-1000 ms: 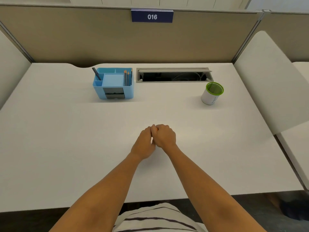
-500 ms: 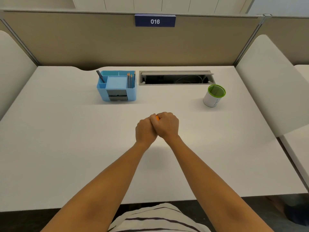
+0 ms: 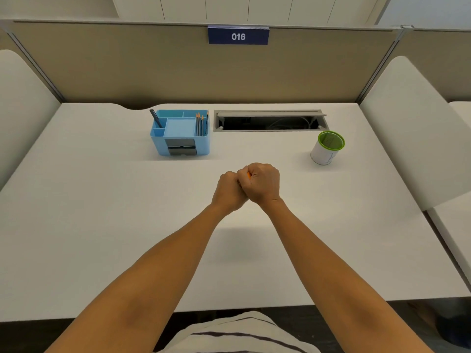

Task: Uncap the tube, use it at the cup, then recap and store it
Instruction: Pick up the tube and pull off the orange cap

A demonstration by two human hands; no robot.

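Only an orange sliver [image 3: 248,175] shows between the closed left hand [image 3: 228,191] and right hand [image 3: 261,184]; what it belongs to cannot be told. The striped shirt [image 3: 237,335] is cut by the bottom edge.

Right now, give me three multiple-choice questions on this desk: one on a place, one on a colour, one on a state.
1. Where does the white cup with the green rim stand?
A right of the hands
B inside the blue plastic organiser
C at the desk's left edge

2. What colour shows between the fists?
A orange
B purple
C black

3. How are the two hands?
A flat
B closed together
C apart

Answers: A, it stands far right; A, an orange sliver shows; B, left hand and right hand are touching fists.
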